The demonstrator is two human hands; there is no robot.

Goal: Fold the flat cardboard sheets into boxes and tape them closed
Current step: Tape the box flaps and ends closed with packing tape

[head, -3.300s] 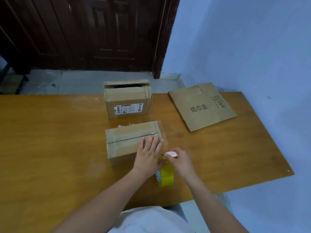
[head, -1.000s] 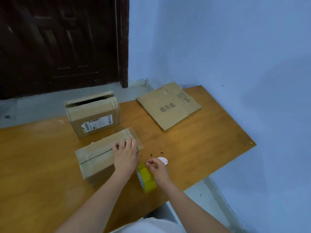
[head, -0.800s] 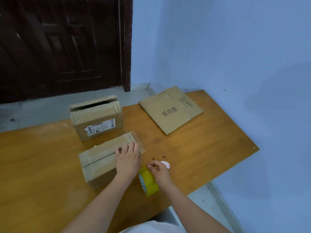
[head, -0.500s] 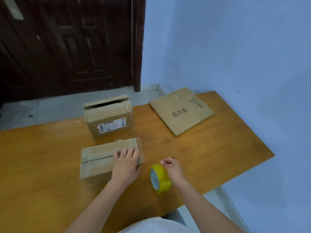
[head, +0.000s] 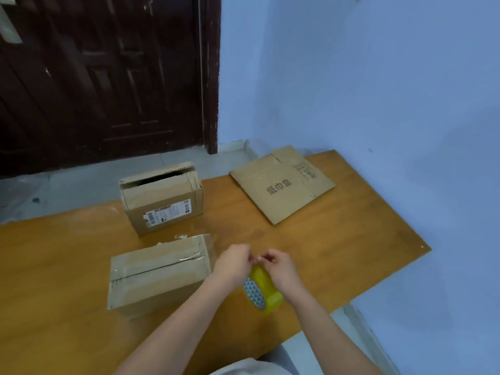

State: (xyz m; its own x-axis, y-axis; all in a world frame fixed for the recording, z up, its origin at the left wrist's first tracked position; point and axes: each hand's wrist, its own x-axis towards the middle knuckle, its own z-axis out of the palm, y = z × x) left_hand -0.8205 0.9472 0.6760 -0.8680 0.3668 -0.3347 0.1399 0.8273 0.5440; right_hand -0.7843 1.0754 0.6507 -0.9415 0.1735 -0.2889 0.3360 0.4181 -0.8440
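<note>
Left hand [head: 233, 262] left taped box [head: 158, 274], joining tape roll [head: 263, 289].

Looked like plain room in home, used for packing: dark wooden door [head: 102, 77], bare blue walls [head: 365, 77], tiled floor [head: 81, 185], wooden table [head: 338, 239] in corner, boxes on it.

Both bare forearms reach in from about 6 o'clock and converge toward 12; the left hand [head: 232, 263] sits at 9 o'clock of the right hand [head: 278, 269], the two nearly touching at the fingertips; the left fingers are curled, thumb and forefinger drawn together in a pinch (what lies between them is too small to tell); the right fingers curl likewise, knuckles up, wrist bent slightly down; both elbows stay out of frame.
</note>
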